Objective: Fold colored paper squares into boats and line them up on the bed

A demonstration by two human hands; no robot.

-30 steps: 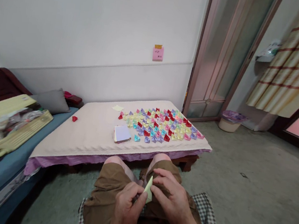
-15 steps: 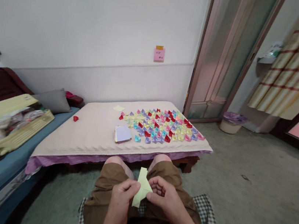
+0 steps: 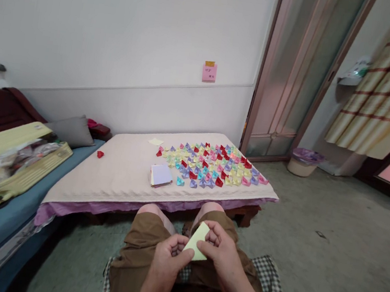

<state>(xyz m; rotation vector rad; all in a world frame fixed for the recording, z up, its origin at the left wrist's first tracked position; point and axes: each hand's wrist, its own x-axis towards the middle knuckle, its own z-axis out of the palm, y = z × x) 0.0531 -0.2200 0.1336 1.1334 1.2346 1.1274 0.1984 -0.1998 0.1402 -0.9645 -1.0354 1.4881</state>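
Above my lap, a folded pale yellow-green piece of paper [image 3: 199,240] is pinched between both hands, tilted up to the right. My left hand [image 3: 170,258] grips its lower left edge, thumb on top. On its right side my right hand [image 3: 220,248] is closed, with the thumb pressing the face and the fingers behind. The fingertips under the paper are hidden. Beyond my knees, many small folded paper boats [image 3: 210,165] in red, yellow, blue, purple and pink stand on the low covered table [image 3: 111,173]. A stack of square paper sheets [image 3: 161,175] lies left of them.
A lone red folded paper [image 3: 100,154] lies at the table's left, and a pale yellow paper [image 3: 156,141] at its back. To the left is a blue bed [image 3: 19,208] with a yellow open case [image 3: 48,157]. A lined waste bin [image 3: 303,163] stands by the sliding door.
The paper has gone from a long upright strip with a triangular flap to a compact folded rectangle. Its tilt is now to the right, and both hands have shifted slightly right.
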